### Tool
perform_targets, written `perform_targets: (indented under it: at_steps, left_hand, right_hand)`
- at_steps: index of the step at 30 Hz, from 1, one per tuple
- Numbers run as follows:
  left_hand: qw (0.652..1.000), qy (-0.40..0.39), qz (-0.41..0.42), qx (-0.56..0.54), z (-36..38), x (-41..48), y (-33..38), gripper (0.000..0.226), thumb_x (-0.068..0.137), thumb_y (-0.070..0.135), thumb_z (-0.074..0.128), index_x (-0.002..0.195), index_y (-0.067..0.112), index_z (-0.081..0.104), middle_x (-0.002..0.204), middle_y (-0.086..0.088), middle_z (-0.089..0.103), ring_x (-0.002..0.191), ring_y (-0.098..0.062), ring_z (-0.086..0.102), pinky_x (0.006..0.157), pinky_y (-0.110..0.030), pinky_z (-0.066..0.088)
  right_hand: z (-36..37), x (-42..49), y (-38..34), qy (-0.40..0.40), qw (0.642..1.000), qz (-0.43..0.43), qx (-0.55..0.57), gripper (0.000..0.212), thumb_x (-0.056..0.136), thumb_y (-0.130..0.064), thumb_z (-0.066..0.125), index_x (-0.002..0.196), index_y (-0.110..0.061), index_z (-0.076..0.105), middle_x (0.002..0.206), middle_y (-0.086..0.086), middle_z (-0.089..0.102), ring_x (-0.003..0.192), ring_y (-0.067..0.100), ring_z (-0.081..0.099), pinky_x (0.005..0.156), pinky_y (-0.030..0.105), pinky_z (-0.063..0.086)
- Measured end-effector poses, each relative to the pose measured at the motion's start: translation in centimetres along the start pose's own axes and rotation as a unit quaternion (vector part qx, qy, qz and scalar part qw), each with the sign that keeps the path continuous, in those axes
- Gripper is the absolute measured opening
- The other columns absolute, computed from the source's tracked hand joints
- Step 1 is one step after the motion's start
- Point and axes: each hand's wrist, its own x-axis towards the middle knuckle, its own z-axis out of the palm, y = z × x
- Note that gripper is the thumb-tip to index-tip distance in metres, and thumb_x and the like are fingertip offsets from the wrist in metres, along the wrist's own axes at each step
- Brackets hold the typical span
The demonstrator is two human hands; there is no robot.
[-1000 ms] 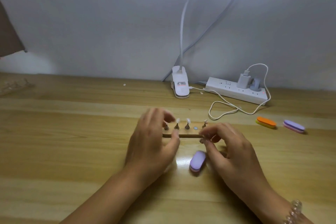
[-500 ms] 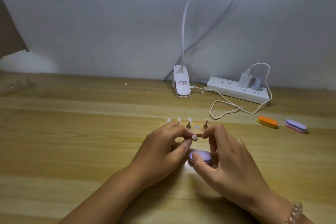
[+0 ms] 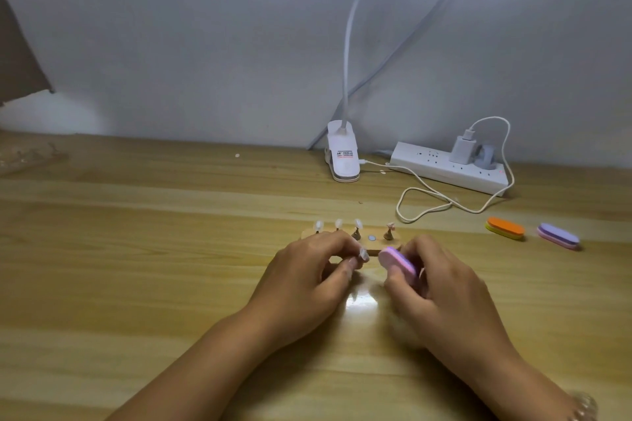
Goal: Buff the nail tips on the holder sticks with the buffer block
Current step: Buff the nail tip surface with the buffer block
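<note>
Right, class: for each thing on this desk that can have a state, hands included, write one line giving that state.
left hand: pinches a holder stick, off the stand.
right hand: grips the buffer block, beside that stick's nail tip; contact unclear.
wooden stand: four sticks upright, one socket empty.
charger: plugged into the power strip.
orange buffer: lying flat, unheld.
purple buffer: lying flat, unheld.

Upper centre: clip lamp (image 3: 343, 161), strip (image 3: 441, 170) just right, charger (image 3: 462, 147) plugged in, cable (image 3: 424, 208) looped in front. Right: orange block (image 3: 505, 228) beside purple block (image 3: 558, 236). Wood table (image 3: 136, 249).
</note>
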Motion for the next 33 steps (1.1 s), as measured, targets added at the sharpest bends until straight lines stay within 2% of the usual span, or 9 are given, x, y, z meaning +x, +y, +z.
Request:
perform_targets:
  at_steps: [5,9,11,16,20,25,27,30,33]
  left_hand:
    - [1.0,0.003,0.019,0.007,0.09,-0.1,0.12,0.011,0.091,0.022,0.066,0.096,0.03,0.072,0.082,0.027,0.059,0.059,0.002,0.053,0.061,-0.015,0.033]
    - [0.999,0.007,0.027,0.022,-0.05,-0.03,0.19,0.011,0.093,0.023,0.064,0.099,0.027,0.071,0.08,0.026,0.056,0.064,0.004,0.051,0.062,-0.013,0.032]
    - [0.999,0.007,0.027,0.017,-0.08,-0.01,0.23,0.009,0.095,0.023,0.063,0.099,0.028,0.069,0.084,0.021,0.061,0.063,0.001,0.053,0.062,-0.017,0.034]
    - [1.0,-0.006,0.026,0.002,-0.11,-0.1,0.44,0.01,0.095,0.03,0.057,0.097,0.031,0.067,0.087,0.022,0.067,0.06,-0.003,0.056,0.061,-0.025,0.039]
    - [1.0,-0.012,0.015,-0.016,-0.26,-0.05,0.45,0.014,0.099,0.023,0.055,0.098,0.027,0.068,0.083,0.017,0.068,0.064,-0.004,0.059,0.065,-0.033,0.049]
    - [1.0,-0.009,0.008,-0.014,-0.34,-0.04,0.39,0.016,0.1,0.02,0.051,0.094,0.027,0.064,0.076,0.016,0.063,0.063,-0.005,0.058,0.068,-0.04,0.052]
    - [1.0,-0.011,0.011,-0.013,-0.35,-0.01,0.39,0.014,0.099,0.023,0.051,0.095,0.027,0.063,0.076,0.018,0.061,0.063,-0.004,0.057,0.069,-0.039,0.051]
    - [0.999,-0.023,0.023,0.013,-0.21,-0.09,0.51,0.013,0.1,0.025,0.053,0.095,0.033,0.061,0.079,0.022,0.061,0.07,0.0,0.056,0.069,-0.032,0.047]
    - [0.999,-0.024,0.023,0.022,-0.31,-0.13,0.6,0.016,0.097,0.032,0.047,0.099,0.031,0.062,0.082,0.023,0.059,0.074,-0.001,0.052,0.069,-0.032,0.045]
  right_hand:
    - [0.23,0.0,-0.06,0.026,0.998,-0.054,0.029,0.014,0.088,-0.032,0.065,0.098,-0.029,0.056,0.079,-0.015,0.055,0.064,0.0,0.051,0.059,0.014,0.037]
    - [0.51,-0.31,-0.39,-0.02,0.995,-0.093,-0.017,0.04,0.087,-0.037,0.055,0.127,-0.033,0.057,0.106,-0.017,0.061,0.089,0.004,0.059,0.071,0.028,0.051]
    - [0.45,-0.26,-0.33,-0.002,0.997,-0.08,-0.02,0.05,0.088,-0.036,0.053,0.137,-0.03,0.053,0.113,-0.015,0.063,0.097,0.006,0.06,0.076,0.027,0.05]
    - [0.22,-0.2,-0.23,-0.001,0.998,-0.064,-0.026,0.055,0.086,-0.034,0.065,0.139,-0.033,0.051,0.098,-0.016,0.061,0.081,0.007,0.057,0.07,0.031,0.05]
    - [0.35,-0.45,-0.51,-0.038,0.995,-0.093,-0.026,0.066,0.086,-0.043,0.063,0.146,-0.036,0.04,0.102,-0.018,0.058,0.076,-0.001,0.049,0.067,0.022,0.046]
    - [0.32,-0.37,-0.39,-0.029,0.994,-0.107,0.006,0.059,0.084,-0.041,0.059,0.141,-0.034,0.049,0.1,-0.027,0.054,0.072,-0.008,0.046,0.067,0.011,0.034]
    - [0.28,-0.2,-0.2,-0.01,0.995,-0.095,0.035,0.048,0.082,-0.04,0.065,0.129,-0.035,0.058,0.091,-0.023,0.059,0.065,-0.006,0.049,0.061,0.017,0.039]
    - [0.2,0.14,0.3,0.031,0.995,-0.054,0.076,0.031,0.081,-0.04,0.071,0.111,-0.036,0.064,0.086,-0.016,0.061,0.058,0.01,0.052,0.058,0.027,0.044]
    - [0.09,-0.17,-0.21,0.019,0.996,-0.08,0.028,0.032,0.078,-0.049,0.065,0.107,-0.036,0.064,0.086,-0.017,0.057,0.059,0.007,0.049,0.058,0.03,0.047]
